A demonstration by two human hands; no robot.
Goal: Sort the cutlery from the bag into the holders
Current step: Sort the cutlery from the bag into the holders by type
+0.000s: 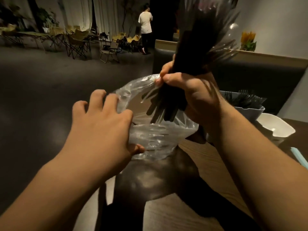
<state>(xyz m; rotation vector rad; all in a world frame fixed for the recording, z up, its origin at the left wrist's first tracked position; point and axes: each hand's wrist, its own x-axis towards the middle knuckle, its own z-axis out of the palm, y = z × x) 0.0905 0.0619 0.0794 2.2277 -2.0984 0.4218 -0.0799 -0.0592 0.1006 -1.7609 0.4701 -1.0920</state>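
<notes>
- Yellow-tan folding chairs [76, 42] stand far off at the left, across the dark floor and well apart from the table [166, 214].
- The left hand [100, 129] holds the left side of the clear plastic bag [150, 135]. Its fingers are spread apart and bent, with the tips hooked over the crumpled rim. The thumb presses the film lower down.
- The bag sits at the table's left edge with its mouth gaping open toward the camera. Its film is wrinkled and slack.
- A person in a pale top [145, 22] stands in the background, beyond the bag, with their back turned.
- The right hand [191, 94] is raised above the bag's mouth. Its fingers and thumb are curled tightly together around a thick bundle of black cutlery [196, 52].
- The bundle stands nearly upright. Its lower ends fan out below the fist, just over the bag's opening, and its upper part is blurred, so I cannot tell which kinds of pieces it holds.
- Orange flowers [248, 39] sit on a ledge behind the table.
- A grey-blue holder [250, 112] stands toward the table's far right corner, just right of the right forearm. Black forks [246, 97] lie in it.
- A white holder [280, 129] stands just beside the grey-blue one, nearer the table's right edge.
- A pale blue object [300, 157] shows at the table's right edge, cut off by the frame.
</notes>
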